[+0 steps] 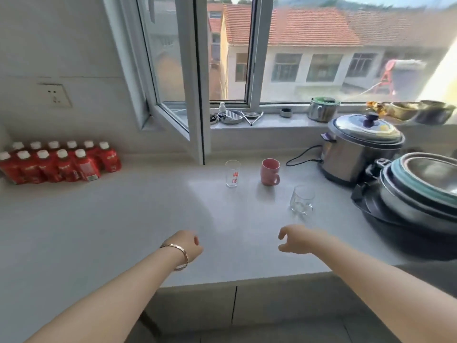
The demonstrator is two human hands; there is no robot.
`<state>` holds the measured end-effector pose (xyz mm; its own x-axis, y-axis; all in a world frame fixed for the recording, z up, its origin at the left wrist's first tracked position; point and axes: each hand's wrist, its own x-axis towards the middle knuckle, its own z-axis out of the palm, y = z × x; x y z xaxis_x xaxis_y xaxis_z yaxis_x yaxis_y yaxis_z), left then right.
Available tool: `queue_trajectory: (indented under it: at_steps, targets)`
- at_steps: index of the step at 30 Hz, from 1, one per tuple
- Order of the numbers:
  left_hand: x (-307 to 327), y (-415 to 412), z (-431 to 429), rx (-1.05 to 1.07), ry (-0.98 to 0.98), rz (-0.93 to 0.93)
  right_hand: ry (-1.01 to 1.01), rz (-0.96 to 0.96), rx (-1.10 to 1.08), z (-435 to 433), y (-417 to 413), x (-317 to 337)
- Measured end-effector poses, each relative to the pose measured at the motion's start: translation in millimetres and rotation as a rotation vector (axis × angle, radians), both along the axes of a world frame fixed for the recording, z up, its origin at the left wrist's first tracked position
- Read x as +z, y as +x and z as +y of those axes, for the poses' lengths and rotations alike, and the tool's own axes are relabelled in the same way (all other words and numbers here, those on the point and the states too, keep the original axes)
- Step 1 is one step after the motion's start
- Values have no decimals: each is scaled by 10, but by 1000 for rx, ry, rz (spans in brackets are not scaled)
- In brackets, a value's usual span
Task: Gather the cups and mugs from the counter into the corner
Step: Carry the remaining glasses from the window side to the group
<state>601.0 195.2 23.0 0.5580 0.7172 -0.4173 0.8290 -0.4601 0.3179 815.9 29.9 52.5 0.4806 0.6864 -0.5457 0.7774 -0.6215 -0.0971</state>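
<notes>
Nothing gathered yet, I'd say: the tall glass point(232, 173), pink mug point(270, 172) and clear glass mug point(302, 199) stand apart mid-frame on the desk point(123, 219). Left hand point(189, 246) loosely curled, right hand point(295, 240) fingers half open, both empty. Which corner is meant isn't clear; the glass mug's handle is hard to make out.

Both bare forearms reach forward from the bottom corners, converging toward centre. Left hand point(189, 247) is loosely curled, knuckles up, fingers tucked under, holding nothing; a thin metal bracelet point(178, 253) sits on that wrist. Right hand point(295, 240) is palm down and empty, fingers bent and slightly spread, thumb apart from the rest. The two hands are level with each other, well apart, not touching. No sleeves visible.
</notes>
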Motion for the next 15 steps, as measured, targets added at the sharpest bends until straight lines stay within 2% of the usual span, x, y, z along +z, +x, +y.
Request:
queue_trajectory:
  at_steps: [8, 15]
  targets:
    - [-115, 1300, 747, -207, -41, -7, 122, -86, -288, 356, 1195, -152]
    - [-326, 1884, 985, -215, -92, 37, 100, -62, -278, 621, 1967, -516]
